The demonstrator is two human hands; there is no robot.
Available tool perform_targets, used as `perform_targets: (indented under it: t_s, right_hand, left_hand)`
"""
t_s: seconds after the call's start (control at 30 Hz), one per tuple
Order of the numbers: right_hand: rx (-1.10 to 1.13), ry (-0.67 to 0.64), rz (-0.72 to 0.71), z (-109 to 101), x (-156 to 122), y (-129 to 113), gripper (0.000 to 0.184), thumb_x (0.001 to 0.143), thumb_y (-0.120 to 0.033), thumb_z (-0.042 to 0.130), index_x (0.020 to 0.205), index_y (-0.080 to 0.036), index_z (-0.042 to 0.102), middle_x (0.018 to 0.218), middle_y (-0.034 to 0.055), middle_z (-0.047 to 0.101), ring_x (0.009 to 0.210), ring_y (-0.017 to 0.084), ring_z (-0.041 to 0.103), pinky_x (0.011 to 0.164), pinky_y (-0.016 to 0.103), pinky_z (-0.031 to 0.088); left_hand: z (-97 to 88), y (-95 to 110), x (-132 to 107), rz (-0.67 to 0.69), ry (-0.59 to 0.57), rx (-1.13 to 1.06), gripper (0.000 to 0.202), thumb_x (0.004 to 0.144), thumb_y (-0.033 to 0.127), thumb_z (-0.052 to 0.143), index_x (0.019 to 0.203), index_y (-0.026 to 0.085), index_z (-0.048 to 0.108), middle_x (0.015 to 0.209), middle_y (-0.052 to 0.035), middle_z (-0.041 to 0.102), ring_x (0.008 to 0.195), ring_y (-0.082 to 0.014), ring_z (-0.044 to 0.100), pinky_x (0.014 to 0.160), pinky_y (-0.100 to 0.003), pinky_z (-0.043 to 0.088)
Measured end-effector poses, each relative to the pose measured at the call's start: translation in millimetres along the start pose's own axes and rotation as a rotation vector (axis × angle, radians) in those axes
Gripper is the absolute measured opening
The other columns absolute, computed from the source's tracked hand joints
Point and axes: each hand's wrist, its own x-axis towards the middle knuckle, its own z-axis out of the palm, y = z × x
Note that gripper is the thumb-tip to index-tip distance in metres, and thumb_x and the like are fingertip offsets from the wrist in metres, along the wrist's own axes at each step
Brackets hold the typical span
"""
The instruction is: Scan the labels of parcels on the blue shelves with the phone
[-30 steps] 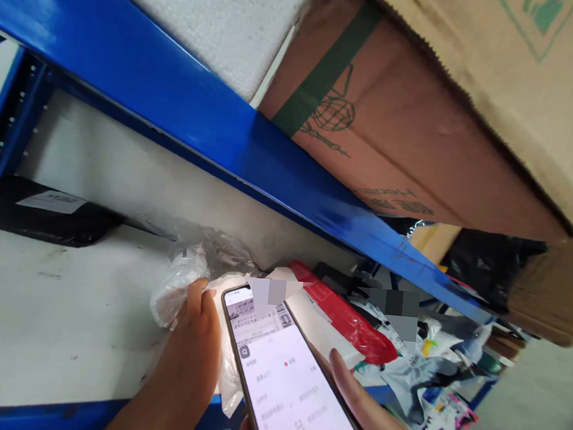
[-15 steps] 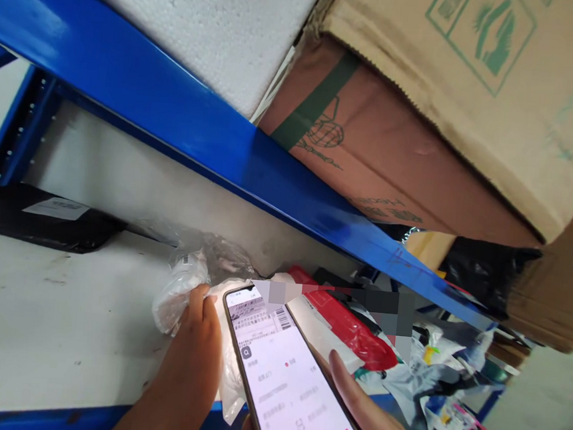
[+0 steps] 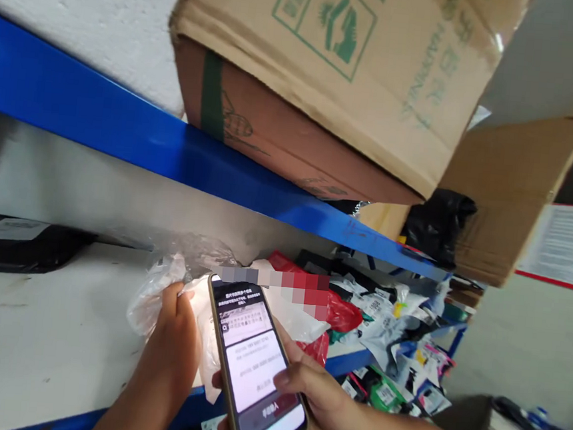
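Observation:
My right hand (image 3: 323, 395) is wrapped round a smartphone (image 3: 253, 366), its thumb resting on the lit screen. A photo of a label and a white pop-up panel show on the display. Just left of the phone, my left hand (image 3: 176, 332) has its fingers curled on a white plastic-wrapped parcel (image 3: 151, 297) lying on the shelf. Part of that parcel is hidden behind the hand and phone. Beyond the phone lie a white bag and a red plastic parcel (image 3: 345, 314).
A blue beam (image 3: 156, 157) crosses above my hands, with a large cardboard box (image 3: 318, 77) overhanging it. On the white shelf board (image 3: 66, 329), a black parcel (image 3: 23, 245) sits at the left. Several mailer bags (image 3: 377, 323) are heaped at the right.
My view has swung to the right. The phone's screen now has a dark overlay with a pop-up panel, and my right thumb has come onto the screen. My left hand remains at the wrapped parcel.

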Motion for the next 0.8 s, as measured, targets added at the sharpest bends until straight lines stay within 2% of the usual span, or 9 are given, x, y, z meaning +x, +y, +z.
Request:
perform_targets:
  t_s: [0.1,0.17,0.27,0.33,0.43,0.5,0.63,0.8]
  right_hand:
    - [0.034,0.053,-0.047,-6.5,5.2,9.7,0.059,0.082,-0.029,0.058,0.134,-0.027,0.028,0.109,0.0112,0.069,0.087,0.026,0.073,0.071,0.037,0.057]
    - [0.065,0.054,-0.049,-11.1,9.6,15.6,0.055,0.087,-0.039,0.055,0.133,-0.030,0.027,0.107,0.0094,0.068,0.082,0.027,0.074,0.060,0.034,0.058]
    - [0.099,0.032,-0.057,-15.0,15.1,18.8,0.056,0.086,-0.047,0.055,0.132,-0.030,0.028,0.104,0.0073,0.066,0.079,0.029,0.073,0.050,0.032,0.057]
    - [0.095,-0.019,-0.058,-15.1,16.6,17.1,0.062,0.082,-0.043,0.059,0.134,-0.030,0.028,0.107,0.0082,0.066,0.081,0.029,0.073,0.050,0.031,0.057]
    - [0.077,-0.085,-0.052,-13.4,15.4,14.1,0.068,0.074,-0.023,0.060,0.134,-0.032,0.030,0.115,0.0086,0.065,0.081,0.026,0.073,0.054,0.026,0.055]
    - [0.075,-0.095,-0.059,-12.2,13.0,13.9,0.068,0.071,-0.016,0.059,0.132,-0.032,0.033,0.114,0.0060,0.066,0.080,0.024,0.074,0.060,0.027,0.054]
    - [0.097,-0.099,-0.095,-10.5,4.3,14.9,0.073,0.063,-0.009,0.055,0.130,-0.029,0.034,0.106,0.0037,0.069,0.083,0.027,0.074,0.068,0.031,0.053]
    - [0.105,-0.135,-0.136,-14.1,-9.7,15.0,0.080,0.064,-0.004,0.055,0.135,-0.030,0.029,0.116,0.0051,0.068,0.098,0.026,0.071,0.083,0.041,0.052]
  left_hand:
    - [0.8,-7.5,1.2,0.081,0.012,0.224,0.044,0.074,0.006,0.031,0.117,0.005,0.042,0.138,-0.0248,0.030,0.134,-0.0322,0.036,0.105,-0.049,0.043]
    - [0.1,-14.6,2.5,0.113,0.025,0.318,0.045,0.076,0.006,0.030,0.119,0.005,0.041,0.139,-0.0245,0.028,0.132,-0.0331,0.038,0.104,-0.049,0.045]
    - [-2.4,-24.2,5.6,0.121,-0.021,0.393,0.046,0.077,0.005,0.033,0.123,0.005,0.039,0.142,-0.0240,0.025,0.130,-0.0328,0.041,0.103,-0.047,0.046]
    - [-3.4,-27.1,6.9,0.118,-0.046,0.406,0.048,0.075,0.003,0.034,0.123,0.005,0.039,0.142,-0.0240,0.025,0.129,-0.0317,0.043,0.103,-0.045,0.046]
    - [-3.1,-24.8,5.5,0.123,0.006,0.400,0.048,0.074,0.001,0.034,0.121,0.006,0.040,0.140,-0.0219,0.028,0.130,-0.0308,0.042,0.104,-0.045,0.046]
    - [-3.1,-21.3,3.2,0.126,0.036,0.389,0.046,0.075,0.001,0.034,0.120,0.008,0.042,0.139,-0.0193,0.031,0.129,-0.0301,0.042,0.104,-0.045,0.046]
    - [-7.8,-13.6,1.1,0.168,0.020,0.376,0.042,0.079,0.004,0.037,0.121,0.006,0.044,0.136,-0.0194,0.033,0.126,-0.0285,0.046,0.102,-0.042,0.048]
    - [-12.1,3.5,4.4,0.268,-0.022,0.490,0.039,0.085,0.012,0.040,0.123,0.010,0.045,0.135,-0.0163,0.040,0.117,-0.0287,0.053,0.092,-0.045,0.054]
